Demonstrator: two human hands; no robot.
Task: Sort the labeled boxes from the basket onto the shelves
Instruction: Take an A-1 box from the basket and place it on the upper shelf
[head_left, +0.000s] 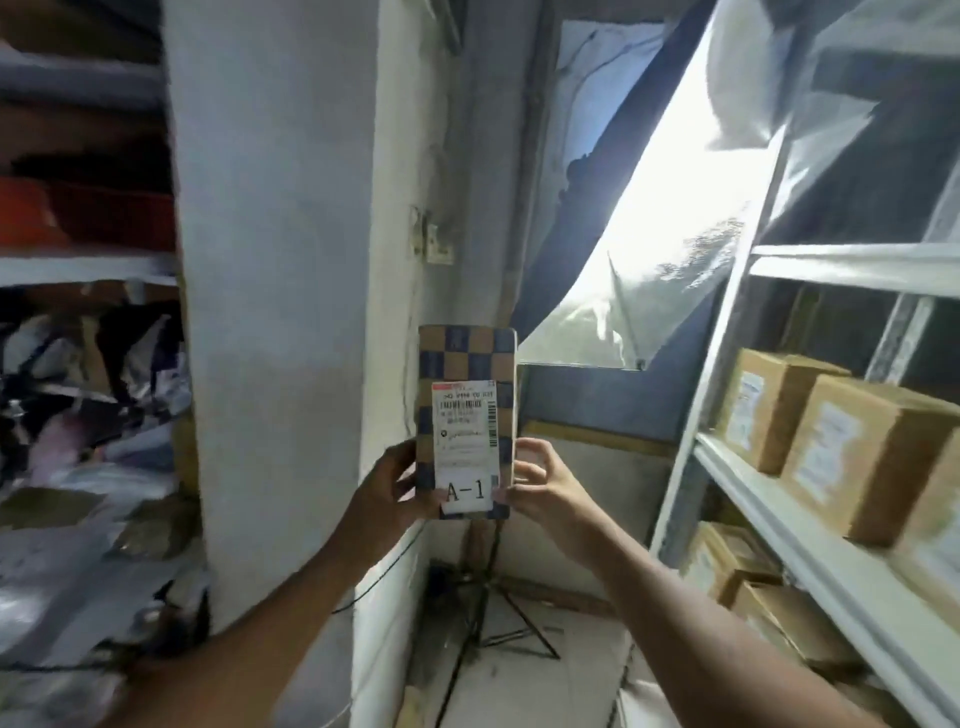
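Both hands held one checkered box (466, 415) upright at the centre of the frame, the left hand (387, 486) curled round its lower left edge and the right hand (540, 483) pinching its lower right edge, fingers closed on the carton rather than spread. A shipping label with a barcode covered the middle of its face, and a white tag reading "A-1" (466, 491) sat just below, between the two grips. The box stood in front of a pale pillar (275, 312), not yet on any shelf, so this one remained to be placed. On the right of the frame, a white metal shelf (810, 540) already carried several brown cartons (852, 457), with more on the level below. The basket was out of view, so how many boxes were left could not be told. A tripod (488, 613) stood on the floor beneath.
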